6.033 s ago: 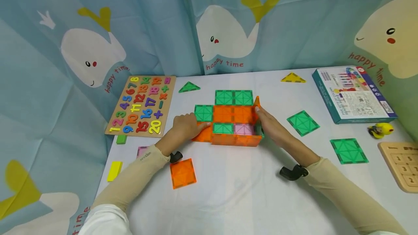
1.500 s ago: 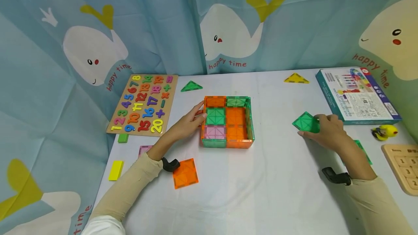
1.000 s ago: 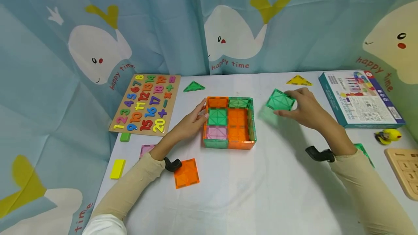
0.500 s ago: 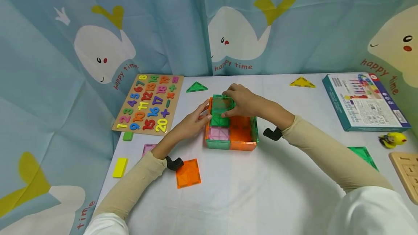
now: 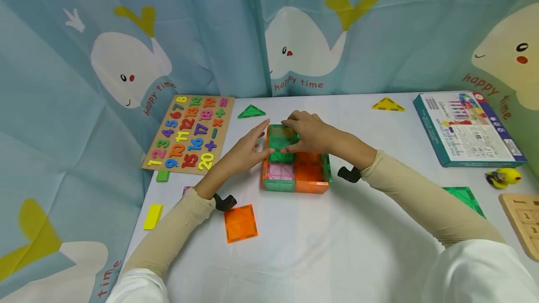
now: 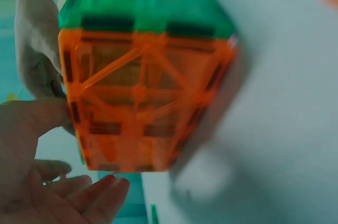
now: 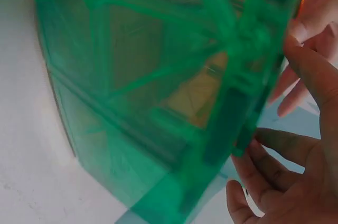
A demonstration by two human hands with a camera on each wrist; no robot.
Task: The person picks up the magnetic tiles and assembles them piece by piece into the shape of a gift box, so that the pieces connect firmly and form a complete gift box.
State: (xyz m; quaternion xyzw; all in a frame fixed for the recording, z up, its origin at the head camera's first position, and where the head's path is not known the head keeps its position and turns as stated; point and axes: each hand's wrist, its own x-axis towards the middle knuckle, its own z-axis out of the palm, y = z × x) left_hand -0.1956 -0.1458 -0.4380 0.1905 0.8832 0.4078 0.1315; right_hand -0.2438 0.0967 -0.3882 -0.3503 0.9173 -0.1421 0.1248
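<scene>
A low open-topped box (image 5: 311,187) of translucent magnetic tiles stands on the white table, with orange and green walls and a floor of pink, green and orange squares. Over its back left corner lies a green square magnetic tile (image 5: 279,135), level with the wall tops. My right hand (image 5: 313,133) pinches this tile between the thumb at its near side and the fingers at the far side. Beside the orange left wall (image 6: 137,97) is my left hand (image 5: 243,154), fingers extended, thumb close to the tile's near left corner; whether it touches is unclear.
Loose tiles lie around: an orange square (image 5: 241,223), a green square (image 5: 465,199), a green triangle (image 5: 251,111) and a yellow triangle (image 5: 388,104). A number board (image 5: 189,134) is at left. A boxed set (image 5: 469,127) and a yellow duck figure (image 5: 504,177) are at right.
Flat tiles were folded up into the box. My right hand picked up a green square from the right and brought it onto the box's top. My left fingers have moved slightly off the wall.
</scene>
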